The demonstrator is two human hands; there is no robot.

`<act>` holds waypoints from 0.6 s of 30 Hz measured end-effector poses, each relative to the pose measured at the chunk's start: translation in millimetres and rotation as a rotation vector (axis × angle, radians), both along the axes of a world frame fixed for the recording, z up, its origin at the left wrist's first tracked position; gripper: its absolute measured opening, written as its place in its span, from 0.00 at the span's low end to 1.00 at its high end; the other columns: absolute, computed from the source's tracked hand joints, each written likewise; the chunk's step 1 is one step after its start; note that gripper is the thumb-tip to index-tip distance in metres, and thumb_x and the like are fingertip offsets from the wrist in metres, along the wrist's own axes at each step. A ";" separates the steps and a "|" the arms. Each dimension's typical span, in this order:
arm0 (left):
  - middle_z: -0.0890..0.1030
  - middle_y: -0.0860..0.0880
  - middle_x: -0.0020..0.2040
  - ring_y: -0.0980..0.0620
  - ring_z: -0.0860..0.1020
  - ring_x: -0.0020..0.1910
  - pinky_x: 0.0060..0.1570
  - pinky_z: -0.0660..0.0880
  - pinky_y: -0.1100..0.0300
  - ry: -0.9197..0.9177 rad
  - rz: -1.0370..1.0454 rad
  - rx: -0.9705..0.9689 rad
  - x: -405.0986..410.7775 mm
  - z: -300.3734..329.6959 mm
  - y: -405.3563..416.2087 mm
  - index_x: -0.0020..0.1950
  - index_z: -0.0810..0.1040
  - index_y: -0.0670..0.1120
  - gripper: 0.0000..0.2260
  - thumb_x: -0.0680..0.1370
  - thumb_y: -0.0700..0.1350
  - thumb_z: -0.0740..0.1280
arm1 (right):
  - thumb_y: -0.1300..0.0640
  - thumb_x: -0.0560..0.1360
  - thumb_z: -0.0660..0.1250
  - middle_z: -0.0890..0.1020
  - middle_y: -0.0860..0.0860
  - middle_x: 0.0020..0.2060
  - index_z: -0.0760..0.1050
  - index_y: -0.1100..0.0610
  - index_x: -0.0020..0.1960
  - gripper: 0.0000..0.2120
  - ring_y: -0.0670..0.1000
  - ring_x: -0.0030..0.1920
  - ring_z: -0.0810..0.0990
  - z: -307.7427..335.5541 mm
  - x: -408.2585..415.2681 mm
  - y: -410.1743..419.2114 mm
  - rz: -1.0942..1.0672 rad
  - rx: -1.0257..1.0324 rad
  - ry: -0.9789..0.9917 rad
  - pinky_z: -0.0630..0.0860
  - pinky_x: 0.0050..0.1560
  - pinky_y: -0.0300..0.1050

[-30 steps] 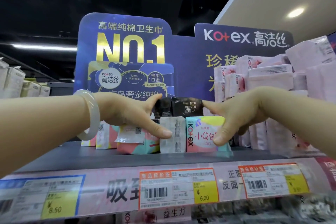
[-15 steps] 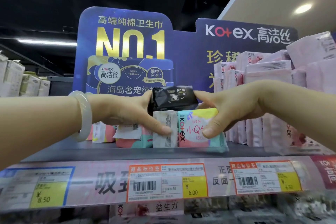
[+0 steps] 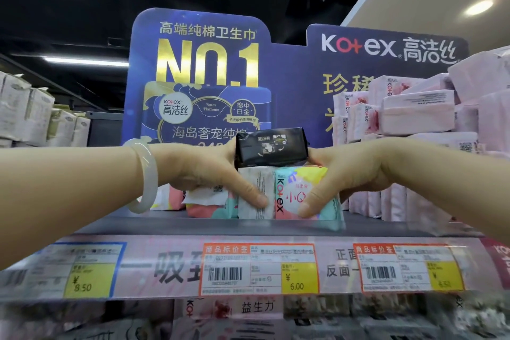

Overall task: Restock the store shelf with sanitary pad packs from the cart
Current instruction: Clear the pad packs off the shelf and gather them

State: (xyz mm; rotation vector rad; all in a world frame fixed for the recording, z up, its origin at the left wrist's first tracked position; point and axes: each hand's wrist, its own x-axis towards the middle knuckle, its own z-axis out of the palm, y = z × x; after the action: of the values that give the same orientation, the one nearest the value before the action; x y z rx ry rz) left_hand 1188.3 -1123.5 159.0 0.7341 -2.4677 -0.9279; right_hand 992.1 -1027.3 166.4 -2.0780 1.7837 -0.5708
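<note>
Both hands, left hand (image 3: 204, 171) and right hand (image 3: 347, 171), pinch our pad packs (image 3: 281, 190) together near the shelf (image 3: 171, 225) front edge; next, we'd square them.

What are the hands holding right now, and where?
Both hands, left hand and right hand, pinch the black pack by its two ends, thumbs pressing the packs beneath.

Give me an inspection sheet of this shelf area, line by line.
Surface: dark grey shelf board, price-tag rail along its front edge.
Job's things: black pack lying on two upright packs, white pack and pastel Kotex pack.
Clutter: tipped pink-teal packs at left.
Grippers: left hand and right hand clasp the group from both sides.
Cables: nothing seen.
Surroundings: blue Kotex display board, pink pack stacks at right.
</note>
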 end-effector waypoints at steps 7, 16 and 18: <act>0.83 0.46 0.55 0.49 0.84 0.49 0.43 0.81 0.55 0.097 0.023 -0.086 9.4 2.2 3.9 0.67 0.67 0.46 0.42 0.57 0.37 0.81 | 0.63 0.57 0.80 0.80 0.57 0.54 0.70 0.45 0.55 0.33 0.60 0.52 0.82 -4.8 7.5 -1.7 0.006 -0.171 -0.083 0.74 0.55 0.66; 0.82 0.48 0.56 0.47 0.83 0.51 0.47 0.81 0.51 0.083 0.228 -0.263 63.0 49.0 29.4 0.66 0.68 0.51 0.46 0.51 0.49 0.83 | 0.62 0.51 0.79 0.83 0.53 0.47 0.71 0.45 0.54 0.35 0.59 0.49 0.83 33.4 44.2 -1.0 0.182 -0.277 -0.119 0.78 0.52 0.63; 0.83 0.47 0.57 0.46 0.83 0.51 0.49 0.80 0.48 0.081 0.266 -0.268 86.2 53.4 42.9 0.67 0.67 0.51 0.46 0.52 0.47 0.83 | 0.61 0.52 0.76 0.84 0.53 0.47 0.71 0.45 0.55 0.34 0.60 0.50 0.83 37.6 64.3 -0.9 0.258 -0.296 -0.124 0.78 0.52 0.64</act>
State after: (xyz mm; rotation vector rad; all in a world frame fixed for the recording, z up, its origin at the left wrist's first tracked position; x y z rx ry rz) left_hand 1274.5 -1080.6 212.4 0.8834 -2.2913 -0.5079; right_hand 1056.4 -1028.2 204.0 -2.3594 1.4020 -0.9104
